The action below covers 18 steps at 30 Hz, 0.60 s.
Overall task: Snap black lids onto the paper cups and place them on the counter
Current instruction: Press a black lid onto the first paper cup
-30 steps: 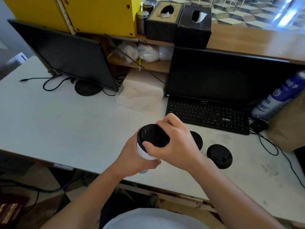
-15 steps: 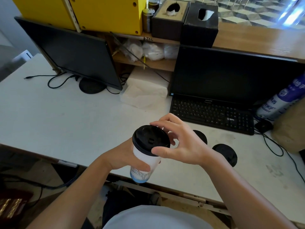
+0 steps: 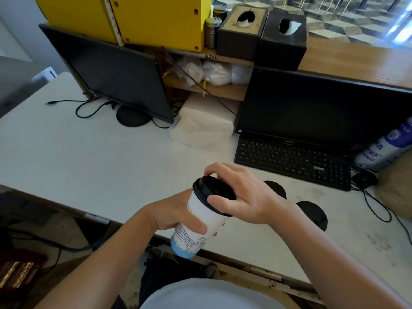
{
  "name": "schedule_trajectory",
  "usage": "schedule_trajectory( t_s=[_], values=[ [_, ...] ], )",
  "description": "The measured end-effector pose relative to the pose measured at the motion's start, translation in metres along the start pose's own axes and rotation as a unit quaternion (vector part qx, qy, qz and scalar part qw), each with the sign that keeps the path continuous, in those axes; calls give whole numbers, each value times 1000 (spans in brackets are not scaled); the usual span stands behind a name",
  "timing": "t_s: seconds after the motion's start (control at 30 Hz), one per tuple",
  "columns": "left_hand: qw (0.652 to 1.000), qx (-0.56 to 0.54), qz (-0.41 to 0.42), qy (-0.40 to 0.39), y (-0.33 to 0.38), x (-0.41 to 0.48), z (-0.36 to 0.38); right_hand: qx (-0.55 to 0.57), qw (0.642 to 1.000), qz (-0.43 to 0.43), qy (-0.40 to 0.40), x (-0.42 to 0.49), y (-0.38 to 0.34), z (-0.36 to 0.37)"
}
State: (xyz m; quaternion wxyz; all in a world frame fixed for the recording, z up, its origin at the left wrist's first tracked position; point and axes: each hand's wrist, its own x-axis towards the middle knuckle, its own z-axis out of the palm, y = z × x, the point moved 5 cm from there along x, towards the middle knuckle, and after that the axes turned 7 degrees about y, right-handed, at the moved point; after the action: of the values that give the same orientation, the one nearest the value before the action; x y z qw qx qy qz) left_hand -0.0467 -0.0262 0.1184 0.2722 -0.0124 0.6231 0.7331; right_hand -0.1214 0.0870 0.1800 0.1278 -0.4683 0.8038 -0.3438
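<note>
A white paper cup with a blue base is held tilted above the near edge of the table. Its body is gripped by the left hand, fingers wrapped round it. A black lid on its rim is clasped from above by the right hand, thumb and fingers curled over the edge. A spare lid is seen flat on the table, partly hidden behind the right hand; a second spare lid lies closer to the near edge.

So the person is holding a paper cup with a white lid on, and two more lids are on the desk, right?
Not quite: the lid on the paper cup is black, not white, as the head view shows. The left hand does hold the cup, and two spare lids lie on the desk.
</note>
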Motion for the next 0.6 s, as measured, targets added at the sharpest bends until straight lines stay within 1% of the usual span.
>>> schedule_trajectory(
  t_s=[0.1,0.2,0.27,0.37,0.4,0.43,0.47,0.57,0.6],
  values=[
    [996,53,1,73,1,-2,-5,-16,999,20,24,-1,2,0],
    [976,145,19,163,11,-2,-7,-59,995,53,54,-2,8,1],
    [943,227,35,240,18,-3,-5,-79,991,81,75,-2,13,2],
    [876,311,51,365,26,-6,3,-77,985,115,106,-4,18,1],
    [860,327,63,386,27,-7,7,-71,984,121,113,-5,19,-1],
    [854,333,71,394,27,-7,10,-64,983,125,117,-5,19,-2],
    [857,329,68,390,28,-6,11,-55,983,130,120,-6,21,-4],
    [906,278,38,316,26,-4,5,-15,980,150,131,-8,26,-9],
    [917,273,29,290,25,-5,0,0,979,155,135,-9,27,-10]
  ],
)
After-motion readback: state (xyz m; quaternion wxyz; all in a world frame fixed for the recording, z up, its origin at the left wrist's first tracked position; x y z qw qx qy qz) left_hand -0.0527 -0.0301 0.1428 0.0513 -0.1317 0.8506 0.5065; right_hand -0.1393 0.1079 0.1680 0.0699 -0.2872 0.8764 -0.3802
